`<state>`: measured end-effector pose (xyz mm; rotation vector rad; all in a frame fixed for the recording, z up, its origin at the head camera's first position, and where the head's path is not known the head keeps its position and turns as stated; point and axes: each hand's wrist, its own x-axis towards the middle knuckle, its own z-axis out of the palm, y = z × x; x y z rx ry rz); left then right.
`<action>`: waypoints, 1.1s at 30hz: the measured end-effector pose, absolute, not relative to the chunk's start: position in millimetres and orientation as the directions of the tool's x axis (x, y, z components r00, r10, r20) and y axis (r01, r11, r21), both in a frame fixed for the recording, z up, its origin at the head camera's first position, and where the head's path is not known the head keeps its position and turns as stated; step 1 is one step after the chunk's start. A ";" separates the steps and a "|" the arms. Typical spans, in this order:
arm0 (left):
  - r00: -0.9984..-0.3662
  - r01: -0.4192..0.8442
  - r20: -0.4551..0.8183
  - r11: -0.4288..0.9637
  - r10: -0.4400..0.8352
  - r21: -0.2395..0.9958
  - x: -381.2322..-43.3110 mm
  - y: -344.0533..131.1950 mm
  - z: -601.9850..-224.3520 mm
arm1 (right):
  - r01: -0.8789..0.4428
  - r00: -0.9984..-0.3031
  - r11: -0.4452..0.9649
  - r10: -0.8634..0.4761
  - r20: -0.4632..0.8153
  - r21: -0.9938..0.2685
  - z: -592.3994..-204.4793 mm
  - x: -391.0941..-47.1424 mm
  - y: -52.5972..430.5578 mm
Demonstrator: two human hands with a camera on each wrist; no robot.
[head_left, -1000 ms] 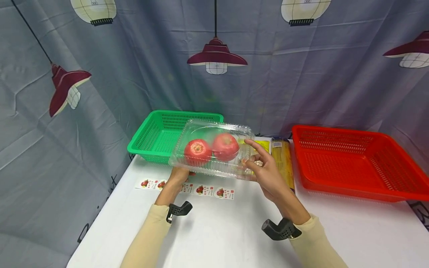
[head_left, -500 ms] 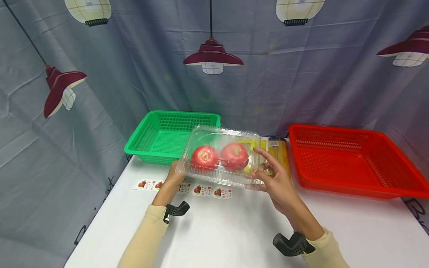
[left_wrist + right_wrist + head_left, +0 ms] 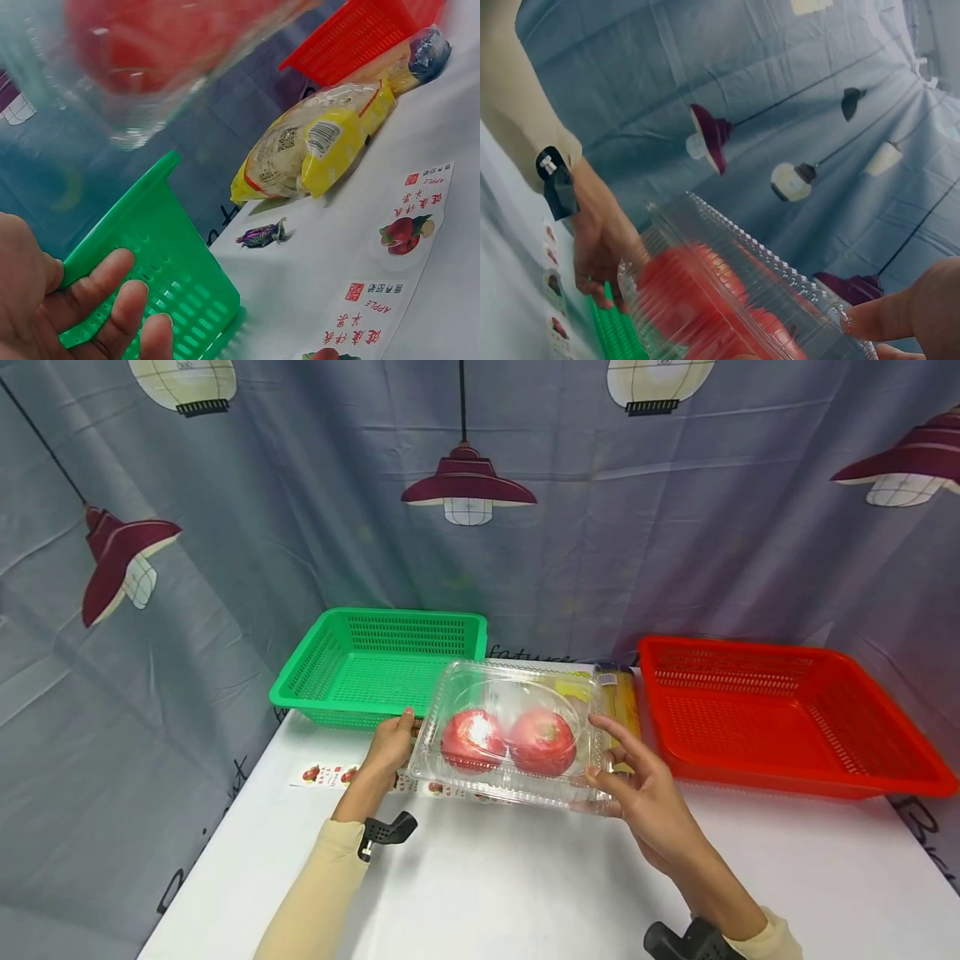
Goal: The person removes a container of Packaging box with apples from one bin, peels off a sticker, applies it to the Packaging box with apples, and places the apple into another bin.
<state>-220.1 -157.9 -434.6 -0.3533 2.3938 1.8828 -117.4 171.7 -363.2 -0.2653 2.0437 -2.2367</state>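
A clear plastic clamshell box (image 3: 480, 786) with two red apples (image 3: 474, 740) inside is held up over the table, slightly tilted. My right hand (image 3: 656, 797) grips its right end; in the right wrist view the thumb and fingers meet the ridged edge of the box (image 3: 769, 259). My left hand (image 3: 387, 747) is beside the box's left end, its fingers loosely bent. Seen from the left wrist, that hand (image 3: 82, 315) holds nothing and overlaps the green basket (image 3: 187, 277), with the box above it. A strip of apple stickers (image 3: 324, 775) lies below, partly hidden by the left arm and box.
Behind the hands is a green basket, and a red basket (image 3: 780, 781) stands at right. Between them lie a yellow bag (image 3: 330, 142) and a long yellowish packet (image 3: 621, 702). A small purple-wrapped piece (image 3: 261, 235) lies near the green basket. A grey curtain hangs behind.
The box has moved right and toward me in my right hand, its lid turning more into view. My left hand has come out from under its left end.
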 end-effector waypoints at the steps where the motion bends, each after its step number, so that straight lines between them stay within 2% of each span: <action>1: -0.970 -0.231 -0.205 0.225 -0.132 0.947 -220.1 -157.7 -434.4 | -0.041 -0.980 -0.090 -0.188 0.058 -0.995 -364.6 -115.2 173.3; 14: -0.971 -0.229 -0.210 0.204 -0.111 0.952 -220.3 -157.4 -436.9 | 0.034 -0.982 -0.045 -0.188 -0.025 -0.998 -390.0 -83.5 194.6; 23: -0.974 -0.216 -0.193 0.229 -0.122 0.949 -221.5 -156.8 -434.5 | 0.174 -0.975 0.000 -0.139 -0.173 -0.985 -408.3 -68.1 206.8; 33: -0.976 -0.206 -0.183 0.221 -0.122 0.953 -221.0 -155.3 -435.9 | 0.182 -0.961 0.002 -0.213 -0.178 -0.983 -427.6 -63.4 218.7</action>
